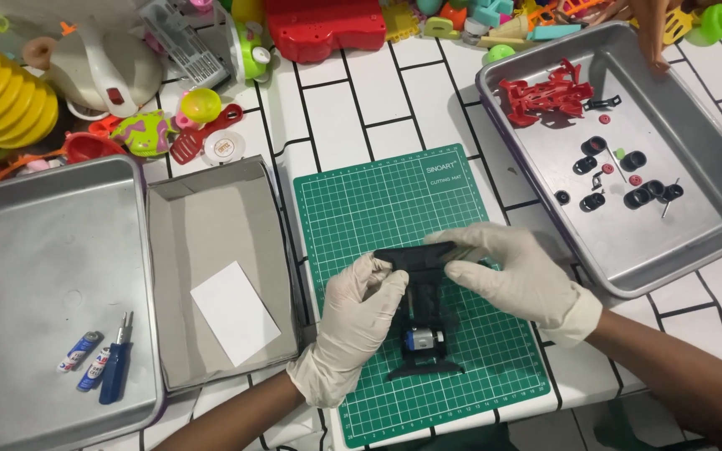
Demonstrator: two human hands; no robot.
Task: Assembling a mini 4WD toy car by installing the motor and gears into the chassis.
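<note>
A black toy car chassis (424, 321) with a small silver and blue motor lies on the green cutting mat (361, 209). My left hand (353, 321), in a white glove, grips the chassis from its left side. My right hand (516, 276), also gloved, holds the chassis at its far end, fingers over the top. A metal tray (704, 150) at the right holds a red car body (545, 92), several black wheels (628, 179) and small parts.
A metal tray (27, 250) at the left holds two batteries (85, 359) and a blue screwdriver (117, 367). Beside it stands a cardboard box lid (211, 225) with a white card (234, 311). Colourful plastic toys (127, 75) crowd the far edge. Another person's hand (649, 29) touches the right tray.
</note>
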